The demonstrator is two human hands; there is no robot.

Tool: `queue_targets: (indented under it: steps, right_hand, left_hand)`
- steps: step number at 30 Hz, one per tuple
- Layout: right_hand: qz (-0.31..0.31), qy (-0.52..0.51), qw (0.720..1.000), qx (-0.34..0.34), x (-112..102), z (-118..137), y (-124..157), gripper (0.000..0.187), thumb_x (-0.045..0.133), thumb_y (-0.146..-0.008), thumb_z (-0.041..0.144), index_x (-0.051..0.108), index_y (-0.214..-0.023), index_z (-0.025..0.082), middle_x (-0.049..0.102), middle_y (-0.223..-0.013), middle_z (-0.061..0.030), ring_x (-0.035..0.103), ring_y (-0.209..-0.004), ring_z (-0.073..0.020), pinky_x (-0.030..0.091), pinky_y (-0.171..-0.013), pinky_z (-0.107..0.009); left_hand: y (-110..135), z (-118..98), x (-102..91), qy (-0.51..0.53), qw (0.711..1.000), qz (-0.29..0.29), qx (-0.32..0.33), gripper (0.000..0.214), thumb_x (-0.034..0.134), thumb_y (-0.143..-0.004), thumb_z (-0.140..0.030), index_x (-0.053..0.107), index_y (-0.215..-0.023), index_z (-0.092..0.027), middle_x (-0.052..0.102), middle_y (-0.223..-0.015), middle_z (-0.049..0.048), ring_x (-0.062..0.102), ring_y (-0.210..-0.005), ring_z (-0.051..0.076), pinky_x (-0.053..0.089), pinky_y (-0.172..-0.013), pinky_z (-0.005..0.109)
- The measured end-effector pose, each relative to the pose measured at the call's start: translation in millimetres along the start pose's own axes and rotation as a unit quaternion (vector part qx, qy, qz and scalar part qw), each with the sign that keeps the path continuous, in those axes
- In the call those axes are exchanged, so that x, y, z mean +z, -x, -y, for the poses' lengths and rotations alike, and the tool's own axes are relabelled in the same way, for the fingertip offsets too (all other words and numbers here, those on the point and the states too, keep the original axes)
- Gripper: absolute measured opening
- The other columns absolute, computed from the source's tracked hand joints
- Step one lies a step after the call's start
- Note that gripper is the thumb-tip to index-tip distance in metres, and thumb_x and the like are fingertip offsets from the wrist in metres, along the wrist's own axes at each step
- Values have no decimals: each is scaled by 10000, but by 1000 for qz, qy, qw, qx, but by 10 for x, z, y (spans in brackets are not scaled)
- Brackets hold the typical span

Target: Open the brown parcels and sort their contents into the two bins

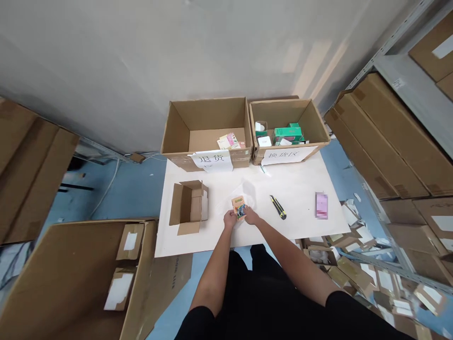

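Note:
A small colourful printed package (239,208) stands at the middle of the white sheet (283,189), with a crumpled clear plastic film (244,194) just behind it. My left hand (230,219) grips its lower left side, and my right hand (252,216) presses against its lower right. To the right lie a yellow and black box cutter (278,208) and a pixelated pink package (321,205). An open small cardboard box (188,208) stands left of my hands, its inside partly hidden by its flaps.
Two open cardboard boxes with paper signs in Chinese stand at the sheet's far edge. The left box (207,120) holds a few printed cards, the right box (283,113) green and white packages. Large cartons, metal shelving and scattered cardboard scraps surround the sheet on a blue floor.

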State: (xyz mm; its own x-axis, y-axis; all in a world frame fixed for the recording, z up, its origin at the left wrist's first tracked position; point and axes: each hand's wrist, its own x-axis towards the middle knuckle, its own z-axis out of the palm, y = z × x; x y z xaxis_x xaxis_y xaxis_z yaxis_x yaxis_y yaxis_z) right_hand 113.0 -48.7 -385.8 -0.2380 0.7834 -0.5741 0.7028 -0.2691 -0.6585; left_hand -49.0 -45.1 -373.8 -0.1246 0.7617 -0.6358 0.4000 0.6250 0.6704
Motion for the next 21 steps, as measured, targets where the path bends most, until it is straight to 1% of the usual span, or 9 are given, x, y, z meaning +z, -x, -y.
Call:
queue_targets:
  steps: [3, 5, 7, 9, 11, 12, 14, 17, 21]
  right_hand:
    - [-62, -132, 989, 4, -261, 22, 78, 650, 665, -854, 263, 567, -1497, 259, 621, -1495, -117, 552, -1410, -346, 445, -1170, -524]
    - [-106, -249, 963, 16, -532, 56, 154, 686, 720, -819, 324, 566, -1486, 272, 659, -1424, -109, 633, -1304, -332, 515, -1094, -517]
    - [-129, -343, 930, 4, -888, 127, 249, 716, 781, -746, 352, 602, -1432, 250, 708, -1291, -100, 703, -1151, -299, 562, -1016, -490]
    - [-139, -398, 906, -38, -1296, 245, 381, 676, 834, -673, 352, 665, -1316, 230, 740, -1098, -61, 729, -981, -248, 586, -951, -452]
    - [-136, -432, 886, -94, -1693, 405, 567, 593, 876, -627, 352, 706, -1180, 220, 729, -939, -17, 711, -851, -203, 599, -883, -413]
    - [-130, -445, 877, -124, -1867, 494, 679, 563, 891, -620, 358, 713, -1136, 218, 721, -907, -7, 700, -820, -189, 604, -848, -393]
    - [-127, -463, 860, -174, -2140, 676, 920, 557, 905, -634, 376, 712, -1136, 229, 719, -909, -2, 692, -817, -175, 609, -797, -355]
    - [-135, -479, 840, -214, -2362, 908, 1253, 602, 882, -690, 395, 676, -1243, 274, 735, -994, -2, 707, -860, -174, 614, -756, -322]
    - [-124, -481, 834, -239, -2490, 1051, 1534, 683, 851, -692, 351, 617, -1332, 310, 764, -1140, -20, 737, -888, -188, 622, -735, -315]
  left_hand:
    - [158, -255, -24, 43, 998, -6, 47, 330, 748, -752, -400, 725, -1007, -192, 765, -894, 51, 722, -858, 217, 559, -752, 311]
    - [261, -488, -97, 81, 993, 0, 83, 404, 776, -732, -430, 710, -1053, -194, 748, -892, 40, 720, -845, 207, 573, -754, 317]
    - [371, -769, -220, 150, 980, 31, 124, 531, 823, -692, -449, 681, -1140, -202, 726, -884, 21, 714, -810, 191, 584, -753, 324]
    - [503, -1092, -381, 217, 958, 80, 167, 651, 870, -655, -451, 645, -1221, -221, 713, -899, 6, 702, -782, 171, 586, -739, 313]
    - [666, -1440, -551, 244, 939, 126, 207, 706, 897, -648, -445, 622, -1266, -242, 719, -963, 16, 698, -796, 162, 582, -725, 293]
    - [757, -1614, -630, 246, 931, 146, 225, 713, 902, -654, -440, 618, -1279, -245, 724, -1010, 31, 703, -820, 165, 582, -726, 288]
    - [943, -1937, -753, 241, 919, 173, 258, 728, 912, -661, -430, 619, -1298, -237, 726, -1085, 65, 714, -867, 183, 591, -740, 296]
    - [1187, -2304, -837, 228, 910, 157, 310, 729, 900, -679, -419, 628, -1325, -217, 722, -1154, 97, 720, -904, 199, 601, -753, 308]
    - [1388, -2540, -819, 201, 907, 122, 350, 681, 848, -712, -400, 650, -1339, -223, 726, -1190, 100, 729, -914, 207, 614, -779, 342]
